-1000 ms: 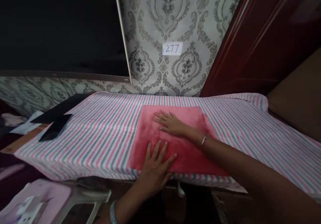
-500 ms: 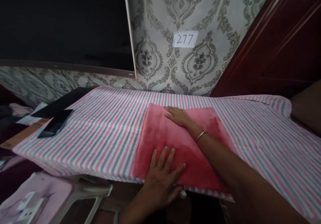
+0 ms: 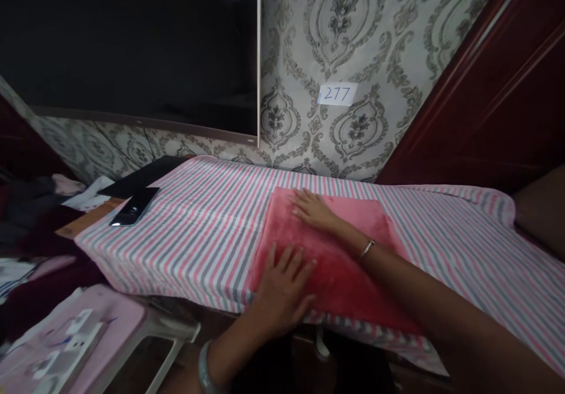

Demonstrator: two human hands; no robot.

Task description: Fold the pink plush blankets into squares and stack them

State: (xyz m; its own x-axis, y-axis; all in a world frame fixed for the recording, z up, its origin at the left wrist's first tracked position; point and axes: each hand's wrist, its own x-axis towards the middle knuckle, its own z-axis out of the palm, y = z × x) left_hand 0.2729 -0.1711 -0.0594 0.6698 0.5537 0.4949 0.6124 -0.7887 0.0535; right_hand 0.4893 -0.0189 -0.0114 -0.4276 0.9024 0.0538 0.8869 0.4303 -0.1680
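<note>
A folded red-pink plush cloth [image 3: 344, 288] lies flat on a table spread with a striped pink, grey and white cloth [image 3: 198, 223]. My left hand [image 3: 282, 288] rests on the plush cloth's near left part, fingers spread; a pale bangle circles that wrist. Farther back, my right hand [image 3: 315, 211] lies flat on the far left part of the plush cloth, its fingers stretched out. A thin bracelet is on the right wrist, and the right forearm crosses over the plush cloth, hiding some of it. Neither hand grips anything.
A phone [image 3: 136, 207] lies on the table's left end, near a black flat item [image 3: 145, 176]. A pink stool [image 3: 110, 317] with a power strip [image 3: 75, 353] stands at lower left. Behind are a large screen [image 3: 132, 46] and a wall label [image 3: 338, 94] reading 277.
The camera view has shifted, so the scene sits farther right and slightly lower. Both hands stay flat on the plush cloth, with the right fingers a little more spread.
</note>
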